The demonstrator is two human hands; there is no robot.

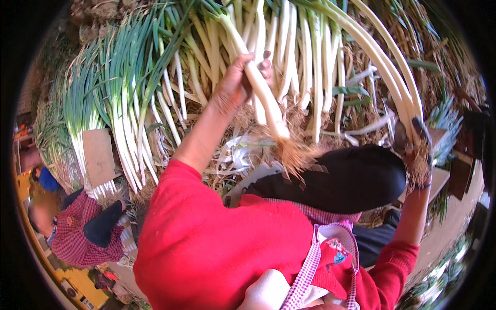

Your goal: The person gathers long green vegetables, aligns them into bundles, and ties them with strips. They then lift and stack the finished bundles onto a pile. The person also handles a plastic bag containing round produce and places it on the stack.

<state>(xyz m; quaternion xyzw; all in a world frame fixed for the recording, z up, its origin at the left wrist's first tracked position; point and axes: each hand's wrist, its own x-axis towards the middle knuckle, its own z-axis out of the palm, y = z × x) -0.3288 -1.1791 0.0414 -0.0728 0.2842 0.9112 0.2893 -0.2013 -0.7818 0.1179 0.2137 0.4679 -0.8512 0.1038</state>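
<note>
My left hand (248,77), bare, grips a thick white leek or large scallion stalk (265,97) near the top centre. Its bushy brown roots (294,155) hang above my dark-clad knee. At the right, my right hand (416,141) is closed around the root ends of several long white stalks (391,81), which arch up past the top edge. Its fingers look dark, perhaps gloved. Behind my left hand a row of similar white stalks (306,58) lies side by side, roots towards me.
Green-topped scallion bundles (120,97) lie at the left, a flat board (99,157) over some stalks. Another person in a checked top (83,232) is at the lower left. Peeled skins (234,157) litter the ground before me. A board (436,180) and leafy greens (443,124) are at the right.
</note>
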